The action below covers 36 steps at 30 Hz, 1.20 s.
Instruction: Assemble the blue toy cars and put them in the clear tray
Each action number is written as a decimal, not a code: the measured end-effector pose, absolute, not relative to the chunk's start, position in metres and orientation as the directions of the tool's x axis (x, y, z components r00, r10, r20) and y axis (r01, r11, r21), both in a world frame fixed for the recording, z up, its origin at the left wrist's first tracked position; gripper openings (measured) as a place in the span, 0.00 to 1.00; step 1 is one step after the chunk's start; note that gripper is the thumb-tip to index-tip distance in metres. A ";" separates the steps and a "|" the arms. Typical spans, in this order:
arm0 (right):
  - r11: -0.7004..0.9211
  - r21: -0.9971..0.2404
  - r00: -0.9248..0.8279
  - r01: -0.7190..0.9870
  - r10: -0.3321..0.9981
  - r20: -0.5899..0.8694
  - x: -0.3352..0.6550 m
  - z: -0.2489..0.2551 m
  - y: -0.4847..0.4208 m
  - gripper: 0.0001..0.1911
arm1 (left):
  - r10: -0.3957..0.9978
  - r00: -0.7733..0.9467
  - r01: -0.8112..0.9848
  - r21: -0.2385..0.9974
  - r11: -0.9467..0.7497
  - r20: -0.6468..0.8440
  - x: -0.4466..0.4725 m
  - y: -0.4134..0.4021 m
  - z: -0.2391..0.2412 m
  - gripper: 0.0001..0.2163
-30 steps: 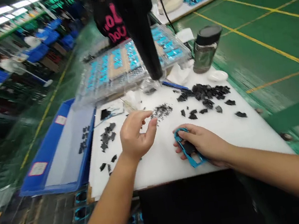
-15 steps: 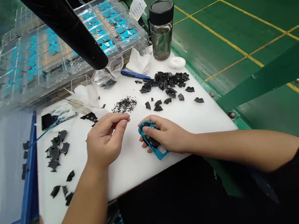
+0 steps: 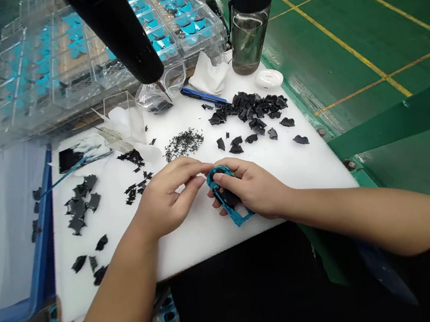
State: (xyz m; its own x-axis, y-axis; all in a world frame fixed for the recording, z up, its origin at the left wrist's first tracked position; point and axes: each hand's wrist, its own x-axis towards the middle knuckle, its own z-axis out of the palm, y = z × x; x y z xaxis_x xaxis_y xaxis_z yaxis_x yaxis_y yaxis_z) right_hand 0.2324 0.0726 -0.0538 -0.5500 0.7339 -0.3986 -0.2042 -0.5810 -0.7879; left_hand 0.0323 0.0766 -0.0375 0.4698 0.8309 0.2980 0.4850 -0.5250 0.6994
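My right hand (image 3: 254, 187) grips a small blue frame with a black piece in it (image 3: 229, 198), pressed flat on the white pad (image 3: 193, 229). My left hand (image 3: 171, 192) is beside it, thumb and forefinger pinched together at the frame's top edge; what they pinch is too small to make out. Just beyond my hands lies a heap of tiny black bits (image 3: 183, 143). A pile of black flat parts (image 3: 254, 111) lies to the right of that, and more black parts (image 3: 81, 204) are scattered on the left.
Clear trays of blue parts (image 3: 62, 71) stand at the back, under a black nozzle (image 3: 118, 29) that hangs over the pad. A bottle (image 3: 252, 19), a blue pen (image 3: 205, 96) and white tissue (image 3: 210, 77) sit back right. A blue bin (image 3: 1, 233) flanks the left.
My left hand moved right from the heap of tiny bits to the blue frame, fingers pinched. The view swung down and closer; my right hand kept hold of the frame.
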 end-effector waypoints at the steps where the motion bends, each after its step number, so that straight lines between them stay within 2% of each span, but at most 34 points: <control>1: -0.580 -0.787 -0.552 -0.208 0.734 -0.395 0.233 -0.054 0.072 0.06 | 0.829 0.474 0.481 0.701 -0.526 0.297 0.032 0.077 -0.038 0.15; 15: -0.590 -0.780 -0.546 -0.209 0.732 -0.407 0.233 -0.056 0.072 0.06 | 0.808 0.525 0.478 0.692 -0.541 0.269 0.033 0.079 -0.040 0.14; 25: -0.505 -0.848 -0.543 -0.159 0.762 -0.353 0.233 -0.052 0.072 0.05 | 0.812 0.545 0.517 0.678 -0.522 0.208 0.027 0.074 -0.035 0.15; 36: -0.497 -0.855 -0.554 -0.145 0.758 -0.346 0.234 -0.054 0.071 0.06 | 0.797 0.561 0.507 0.670 -0.543 0.221 0.028 0.074 -0.033 0.18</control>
State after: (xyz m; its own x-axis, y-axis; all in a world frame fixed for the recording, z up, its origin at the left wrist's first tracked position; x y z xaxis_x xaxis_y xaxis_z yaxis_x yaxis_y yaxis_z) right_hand 0.2337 0.0709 -0.0536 -0.5536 0.7575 -0.3460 -0.1455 -0.4970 -0.8555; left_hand 0.0277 0.0742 -0.0334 0.5614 0.7974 0.2213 0.5071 -0.5428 0.6695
